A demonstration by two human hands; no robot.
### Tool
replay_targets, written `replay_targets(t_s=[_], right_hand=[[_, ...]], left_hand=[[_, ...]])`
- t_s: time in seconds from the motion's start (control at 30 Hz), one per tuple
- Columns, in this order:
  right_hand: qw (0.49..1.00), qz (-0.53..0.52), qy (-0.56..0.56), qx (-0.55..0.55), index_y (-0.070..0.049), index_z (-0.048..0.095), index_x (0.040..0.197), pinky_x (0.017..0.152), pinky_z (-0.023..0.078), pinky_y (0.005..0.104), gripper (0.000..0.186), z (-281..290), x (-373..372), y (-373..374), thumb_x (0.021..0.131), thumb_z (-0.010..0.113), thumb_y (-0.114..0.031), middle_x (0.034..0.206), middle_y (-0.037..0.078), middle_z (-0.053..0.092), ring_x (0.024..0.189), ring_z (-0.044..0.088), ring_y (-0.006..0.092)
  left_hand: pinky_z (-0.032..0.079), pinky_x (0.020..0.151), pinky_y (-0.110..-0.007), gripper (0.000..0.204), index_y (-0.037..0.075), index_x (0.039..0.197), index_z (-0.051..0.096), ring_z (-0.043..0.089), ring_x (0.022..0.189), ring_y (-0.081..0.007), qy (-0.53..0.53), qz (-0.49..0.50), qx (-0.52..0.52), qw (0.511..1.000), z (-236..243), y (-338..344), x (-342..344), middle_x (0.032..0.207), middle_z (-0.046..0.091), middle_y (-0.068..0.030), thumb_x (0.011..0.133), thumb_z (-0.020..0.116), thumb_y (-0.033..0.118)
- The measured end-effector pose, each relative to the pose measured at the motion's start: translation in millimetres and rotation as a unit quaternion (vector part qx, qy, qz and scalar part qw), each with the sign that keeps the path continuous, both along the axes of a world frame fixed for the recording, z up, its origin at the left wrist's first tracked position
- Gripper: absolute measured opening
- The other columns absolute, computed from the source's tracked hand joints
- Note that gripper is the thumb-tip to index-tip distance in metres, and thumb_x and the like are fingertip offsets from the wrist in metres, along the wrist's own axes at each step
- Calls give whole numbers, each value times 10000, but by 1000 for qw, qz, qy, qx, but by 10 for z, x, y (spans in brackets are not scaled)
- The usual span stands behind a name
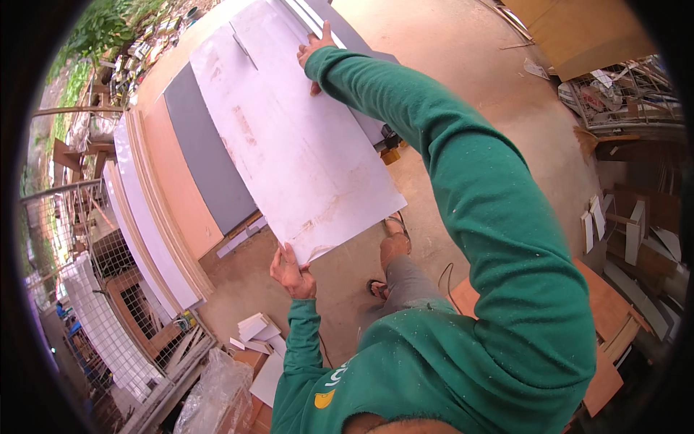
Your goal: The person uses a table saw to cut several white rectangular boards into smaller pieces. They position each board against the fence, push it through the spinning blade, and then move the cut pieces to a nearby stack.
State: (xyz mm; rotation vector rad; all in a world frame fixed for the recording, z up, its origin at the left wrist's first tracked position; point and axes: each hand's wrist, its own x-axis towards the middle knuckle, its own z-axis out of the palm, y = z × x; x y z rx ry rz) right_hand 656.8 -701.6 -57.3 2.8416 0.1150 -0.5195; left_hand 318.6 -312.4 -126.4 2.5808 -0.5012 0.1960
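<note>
White panel (289, 137): large flat rectangular sheet, scuffed with faint reddish stains, carried tilted above the floor at the middle of the view, long axis running from near centre to far centre.

Left hand (291, 273): at the panel's near edge, fingers curled up around that edge from below, closed on it.

Right hand (315, 52): at the far right edge of the panel, arm in a green sleeve stretched out; fingers spread flat over the top face, thumb apparently hooked on the edge, though the grip on the underside is hidden.

Stack of boards (166, 195): left of the panel, lying on the ground; a grey sheet (206, 159) on top of orange-brown and white layers, partly covered by the held panel.

Offcuts (254, 329): small white pieces on the floor, near left, below the left hand.

Wire mesh frame (108, 318): far left, beside the stack.

Foot in a sandal (394, 231): on the bare dusty floor, just under the panel's near right corner.

Brown boards (607, 311): near right.
</note>
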Motion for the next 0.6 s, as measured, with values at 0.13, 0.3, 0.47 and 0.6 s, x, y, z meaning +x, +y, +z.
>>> replay_targets(t_s=[0.13, 0.3, 0.47, 0.6], right_hand=[[1000, -4, -8, -20, -221, 411, 1542, 1152, 108, 780, 1084, 49, 6, -112, 639, 834, -647, 1618, -29, 367, 1516, 273, 275], [1000, -1, 16, 22, -129, 409, 1529, 1158, 128, 756, 1081, 82, 161, -122, 660, 874, -574, 1598, 107, 380, 1520, 229, 357], [1000, 4, 0, 27, -124, 444, 1503, 1156, 131, 765, 1081, 3, 310, -167, 628, 891, -573, 1579, 71, 411, 1513, 253, 341], [1000, -2, 8, 27, -124, 467, 1485, 1146, 131, 781, 1067, 55, 416, -182, 621, 890, -585, 1562, 64, 426, 1511, 261, 344]], left_hand=[[295, 1100, -453, 864, 62, 1475, 520, 511, 1292, -323, -9, -3, -2, 1000, 32, -109, 148, 1440, 568, -186, 643, 676, -109], [295, 1096, -459, 849, 61, 1466, 530, 509, 1305, -327, -15, -1, -1, 1000, -10, -81, 243, 1438, 569, -190, 648, 682, -105], [287, 1099, -466, 824, 56, 1457, 539, 502, 1320, -337, -17, 0, 7, 1000, 6, -108, 362, 1418, 581, -196, 661, 695, -89], [276, 1109, -473, 805, 53, 1459, 535, 478, 1360, -348, -32, -1, 13, 999, 41, -158, 468, 1409, 584, -212, 681, 702, -71]])
